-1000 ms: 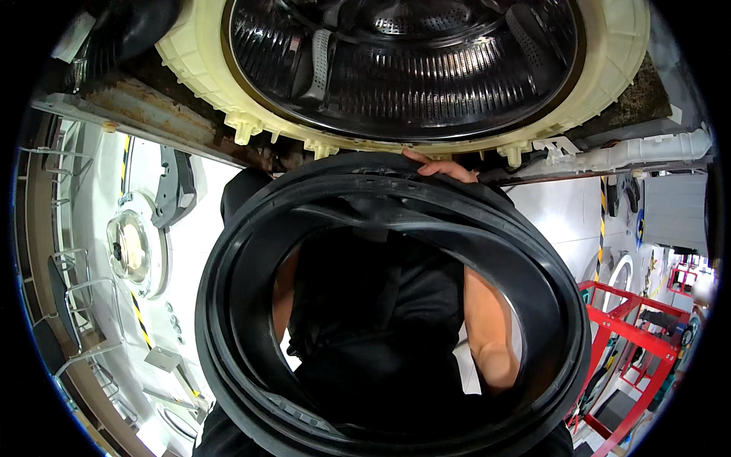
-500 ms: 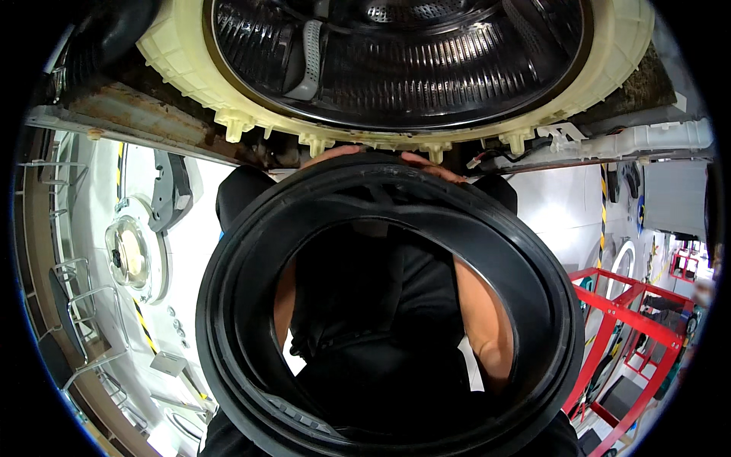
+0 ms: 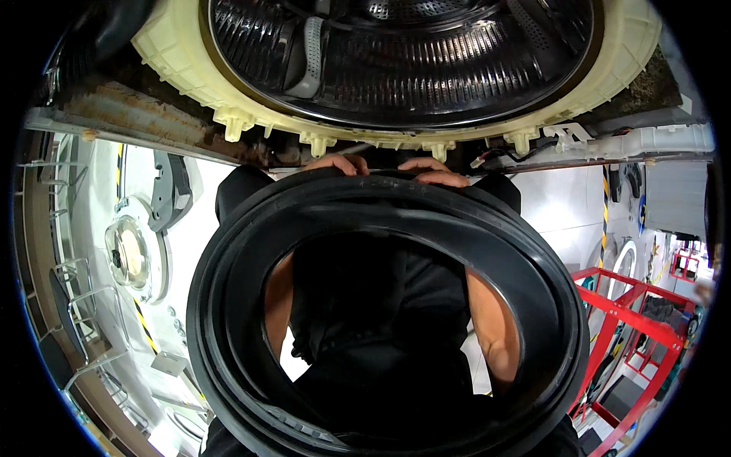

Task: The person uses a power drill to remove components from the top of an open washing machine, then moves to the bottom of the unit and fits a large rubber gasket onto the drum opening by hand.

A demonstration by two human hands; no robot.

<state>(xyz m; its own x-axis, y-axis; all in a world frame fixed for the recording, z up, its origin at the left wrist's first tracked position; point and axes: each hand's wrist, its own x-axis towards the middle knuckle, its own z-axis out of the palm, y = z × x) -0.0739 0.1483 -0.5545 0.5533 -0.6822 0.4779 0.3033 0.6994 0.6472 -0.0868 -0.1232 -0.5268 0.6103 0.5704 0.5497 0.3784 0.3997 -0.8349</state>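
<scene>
A large black rubber door gasket ring (image 3: 228, 320) fills the middle of the view, held up in front of my body. My left hand (image 3: 337, 163) and my right hand (image 3: 432, 171) both grip its top edge, close together. Through the ring I see my dark shirt and both bare forearms. Just above my hands is the cream plastic washer tub (image 3: 183, 68) with its ribbed steel drum (image 3: 426, 53) inside. The gasket's top edge sits just under the tub's lower rim.
A rusty metal frame edge (image 3: 129, 122) runs under the tub at left. A white appliance panel with a round part (image 3: 129, 255) lies at left. A red metal rack (image 3: 640, 327) stands at right on the white floor.
My left hand has come up beside the right one on the gasket's top edge. The gasket has risen closer to the tub's rim and faces me more squarely.
</scene>
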